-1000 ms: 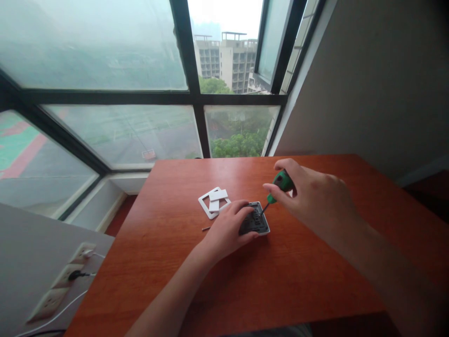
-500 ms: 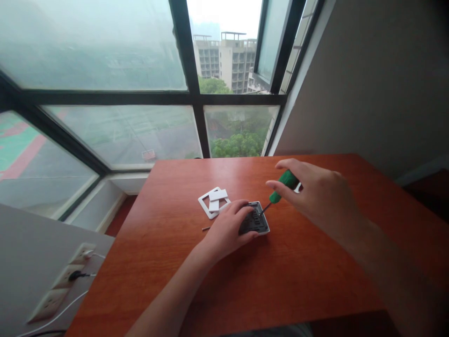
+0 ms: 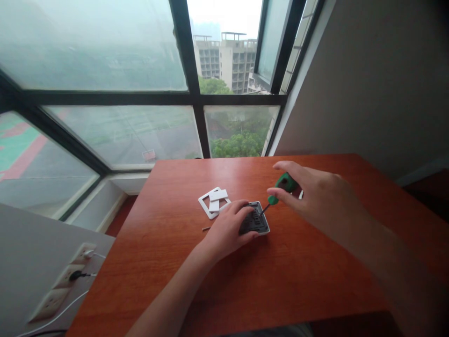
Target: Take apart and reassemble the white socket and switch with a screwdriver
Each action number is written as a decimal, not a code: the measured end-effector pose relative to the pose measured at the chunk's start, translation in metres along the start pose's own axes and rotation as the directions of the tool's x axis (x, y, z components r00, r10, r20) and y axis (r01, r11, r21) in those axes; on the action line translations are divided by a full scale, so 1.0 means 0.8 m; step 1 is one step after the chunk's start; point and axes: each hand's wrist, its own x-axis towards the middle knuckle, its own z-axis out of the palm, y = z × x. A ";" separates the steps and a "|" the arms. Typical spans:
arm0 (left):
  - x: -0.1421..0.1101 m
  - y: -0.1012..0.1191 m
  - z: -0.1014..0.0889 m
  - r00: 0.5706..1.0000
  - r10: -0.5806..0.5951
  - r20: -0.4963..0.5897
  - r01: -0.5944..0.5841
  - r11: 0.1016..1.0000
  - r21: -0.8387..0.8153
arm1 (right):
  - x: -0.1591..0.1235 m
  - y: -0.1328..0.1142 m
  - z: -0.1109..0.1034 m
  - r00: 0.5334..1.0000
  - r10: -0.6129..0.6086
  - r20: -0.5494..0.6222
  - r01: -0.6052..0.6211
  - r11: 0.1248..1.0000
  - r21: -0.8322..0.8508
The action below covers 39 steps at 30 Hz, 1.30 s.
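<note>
- Rolling in the right hand (image 3: pixel 312 187), the green-handled screwdriver (image 3: pixel 286 182) shows a dark patch on its handle now, where half a second ago I saw plain green!
- The right thumb sits a touch lower than before; thumb and forefinger are half curled, tips apart, with the handle caught between them.
- Left hand (image 3: pixel 229 229) hasn't budged: a loose clasp, fingers across the far side and thumb along the near edge of the grey-faced box (image 3: pixel 258 224), which lies on the table (image 3: pixel 298 281), same spot as before.
- Make that box the clock's centre: the handle leans out between one and two o'clock, its shank slanting down to the grey face; whether the tip sits in a screw I can't make out.
- The left hand covers the box's nine o'clock side, and hides one end of a thin metal piece (image 3: pixel 205 229) poking out just below nine.
- Around ten o'clock, a white frame (image 3: pixel 205 208) lies partly under two white plates (image 3: pixel 218 195).
- Both forearms run out of sight, the left at seven o'clock, the right fading into blur at four.
- Lettering? Any markings on the handle or box are too small to read from here.
</note>
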 end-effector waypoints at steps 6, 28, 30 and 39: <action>0.000 -0.001 0.000 1.000 0.005 0.009 -0.005 1.000 0.000 | 0.000 -0.003 -0.001 0.995 0.068 0.070 -0.076 0.990 0.118; 0.000 0.001 0.001 1.000 0.002 -0.011 -0.002 1.000 -0.004 | 0.006 0.002 -0.006 0.996 -0.020 0.089 -0.010 0.946 0.324; 0.000 0.001 0.000 1.000 -0.002 -0.006 0.002 1.000 -0.003 | 0.007 0.000 -0.003 0.997 0.069 0.031 -0.073 0.981 0.182; 0.000 0.001 0.002 1.000 0.003 -0.014 -0.003 1.000 -0.002 | -0.002 -0.012 0.012 0.983 0.154 -0.096 -0.160 0.985 -0.062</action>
